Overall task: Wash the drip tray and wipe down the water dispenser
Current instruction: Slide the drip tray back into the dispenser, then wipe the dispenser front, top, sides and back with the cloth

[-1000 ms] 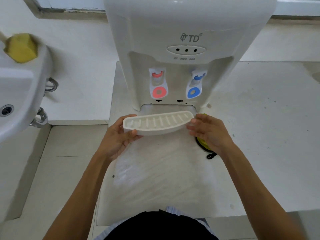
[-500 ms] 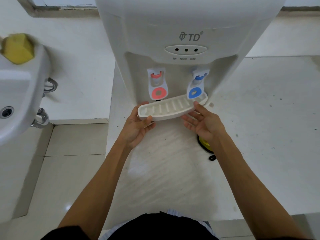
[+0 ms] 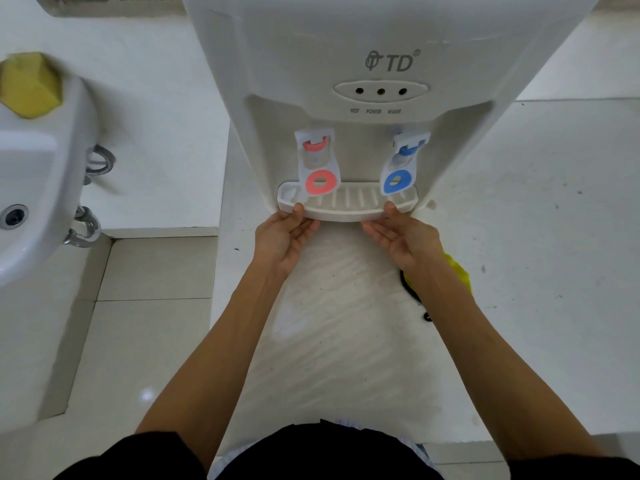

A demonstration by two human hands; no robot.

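Note:
The white ribbed drip tray (image 3: pixel 349 202) sits level in the slot at the foot of the white water dispenser (image 3: pixel 346 46), under the red tap (image 3: pixel 318 181) and the blue tap (image 3: pixel 396 180). My left hand (image 3: pixel 284 237) holds the tray's front left rim, thumb on top and fingers beneath. My right hand (image 3: pixel 405 240) holds the front right rim the same way, palm up.
The dispenser stands on a white counter (image 3: pixel 536 237). A yellow cloth (image 3: pixel 457 268) and a black cord lie behind my right wrist. On the left is a white sink (image 3: pixel 34 188) with a yellow sponge (image 3: pixel 29 86) on its rim. Tiled floor lies below.
Both hands carried the tray from in front of the dispenser up and forward. It went from tilted to level in the slot under the taps.

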